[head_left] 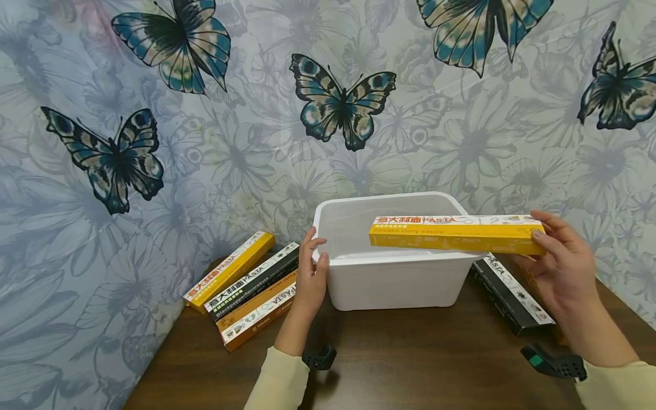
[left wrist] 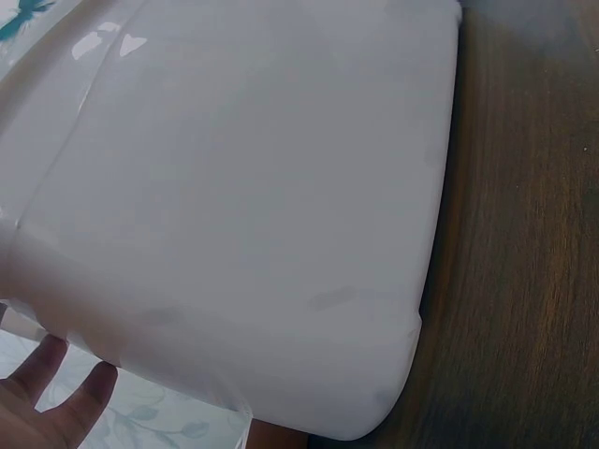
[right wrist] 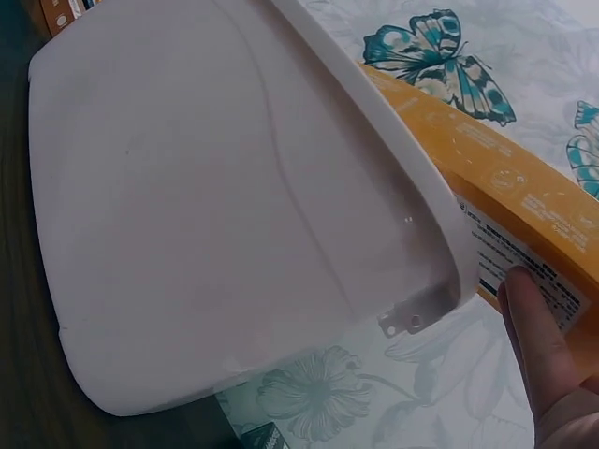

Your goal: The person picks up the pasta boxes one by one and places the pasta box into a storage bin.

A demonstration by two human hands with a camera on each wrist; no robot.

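My right hand pinches the right end of a yellow pasta box, marked "Chicken curry sauce", thumb on its front. The box is level over the opening of a white plastic bin. In the right wrist view a finger lies along the yellow box's labelled face, beyond the bin's rim. My left hand holds the bin's left rim, fingers bent over the edge and thumb at the front corner. The left wrist view shows fingertips against the bin wall.
Left of the bin lie a yellow pasta box, a black one and an orange-brown one, side by side. Another black box lies right of the bin on the dark wooden table. Butterfly-patterned wallpaper rises behind.
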